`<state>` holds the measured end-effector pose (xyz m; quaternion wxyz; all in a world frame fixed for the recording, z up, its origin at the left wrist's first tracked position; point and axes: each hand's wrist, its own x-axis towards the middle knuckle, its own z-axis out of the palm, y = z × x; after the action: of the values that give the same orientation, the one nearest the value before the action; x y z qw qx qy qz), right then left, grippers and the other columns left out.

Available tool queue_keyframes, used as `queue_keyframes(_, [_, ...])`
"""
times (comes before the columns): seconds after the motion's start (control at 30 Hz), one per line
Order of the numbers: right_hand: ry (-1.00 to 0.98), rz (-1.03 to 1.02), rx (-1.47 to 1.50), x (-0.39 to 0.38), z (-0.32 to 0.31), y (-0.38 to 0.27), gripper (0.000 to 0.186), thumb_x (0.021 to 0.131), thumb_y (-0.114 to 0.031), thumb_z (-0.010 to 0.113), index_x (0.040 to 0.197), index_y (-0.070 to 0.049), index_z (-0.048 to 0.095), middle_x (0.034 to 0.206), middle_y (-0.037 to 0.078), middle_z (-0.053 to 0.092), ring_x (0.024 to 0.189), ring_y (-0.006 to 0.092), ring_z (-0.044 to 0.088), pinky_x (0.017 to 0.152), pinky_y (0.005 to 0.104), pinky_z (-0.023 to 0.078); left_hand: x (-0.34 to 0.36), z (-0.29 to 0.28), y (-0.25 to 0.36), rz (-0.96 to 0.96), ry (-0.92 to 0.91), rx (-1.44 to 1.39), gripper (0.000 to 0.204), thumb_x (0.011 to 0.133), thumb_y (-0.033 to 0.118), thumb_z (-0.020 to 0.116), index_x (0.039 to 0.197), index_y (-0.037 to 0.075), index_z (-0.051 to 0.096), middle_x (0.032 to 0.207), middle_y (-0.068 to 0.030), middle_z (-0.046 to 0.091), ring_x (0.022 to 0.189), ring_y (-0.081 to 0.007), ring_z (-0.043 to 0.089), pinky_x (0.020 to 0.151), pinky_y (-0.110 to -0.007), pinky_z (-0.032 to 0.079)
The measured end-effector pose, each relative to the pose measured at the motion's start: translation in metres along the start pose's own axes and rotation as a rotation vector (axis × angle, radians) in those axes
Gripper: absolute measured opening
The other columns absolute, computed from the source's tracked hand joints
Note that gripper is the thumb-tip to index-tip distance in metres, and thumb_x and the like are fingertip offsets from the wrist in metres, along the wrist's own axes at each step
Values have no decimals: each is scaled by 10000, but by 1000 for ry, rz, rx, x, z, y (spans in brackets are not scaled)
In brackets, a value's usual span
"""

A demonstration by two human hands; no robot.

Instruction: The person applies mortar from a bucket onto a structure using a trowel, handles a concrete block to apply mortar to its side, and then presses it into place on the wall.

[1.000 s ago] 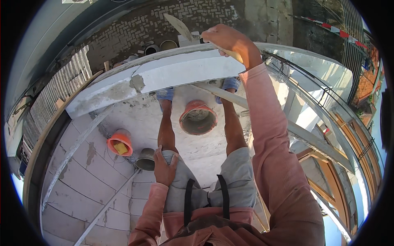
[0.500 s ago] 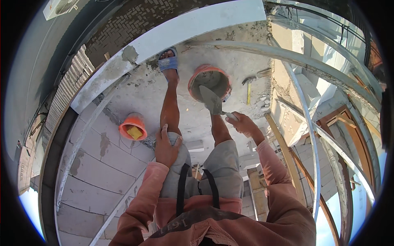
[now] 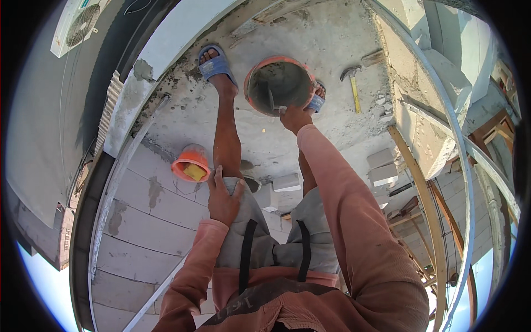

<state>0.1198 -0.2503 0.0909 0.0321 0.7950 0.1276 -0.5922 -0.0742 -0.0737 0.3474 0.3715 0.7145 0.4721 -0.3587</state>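
The pointing trowel [image 3: 271, 99] is held by the right hand [image 3: 295, 119], its fingers closed round the handle at the near rim of the larger orange bucket [image 3: 248, 91], which is seen at 12 o'clock. The blade is dipped inside at the bucket's 7 o'clock, stood nearly on edge against the grey mortar [image 3: 289, 77]; how deep it is sunk cannot be told. The left hand [image 3: 224, 202] is rested on the left knee with fingers loosely spread, and nothing is held in it.

For a clean scoop, the blade is best slid low under the mortar, turned flat before lifting, and raised slowly so that the load is kept centred. The rim should be cleared without a knock, since the blue slide sandal [image 3: 316, 103] is placed close beside the bucket at its 4 o'clock and could be dripped on. Should the bucket tip, it could be steadied by the left hand.
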Motion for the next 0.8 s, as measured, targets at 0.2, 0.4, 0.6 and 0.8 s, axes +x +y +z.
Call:
queue_keyframes(0.2, [122,71,550,-20,48,-30,596,978,-474,603,1327,9,600,1255,339,672,1186,536,629,1043,540,509,0,19,-6,-18,-15,69,787,946,369,720,1544,12,354,1527,-311,382,1366,-515,482,1074,-548,492])
queue_keyframes(0.4, [56,113,1049,-37,59,-78,648,919,-493,737,1279,30,607,1079,288,732,1043,393,737,891,478,560,-1,15,-12,-41,-20,107,785,950,362,716,1548,13,346,1528,-312,381,1369,-516,474,1093,-543,478])
queue_keyframes(0.6, [-128,-12,1662,-48,70,-104,414,944,-387,778,1133,-71,589,709,1,537,564,105,536,520,300,454,-5,10,-22,-44,3,147,787,953,365,716,1549,9,346,1514,-310,396,1366,-512,474,1094,-537,474])
queue_keyframes(0.8, [-226,-175,1737,-35,102,-47,476,911,-369,824,1215,-75,606,987,14,651,881,128,620,856,303,501,-1,17,-12,-9,-1,157,786,953,375,722,1542,3,358,1502,-299,409,1360,-502,484,1086,-530,480])
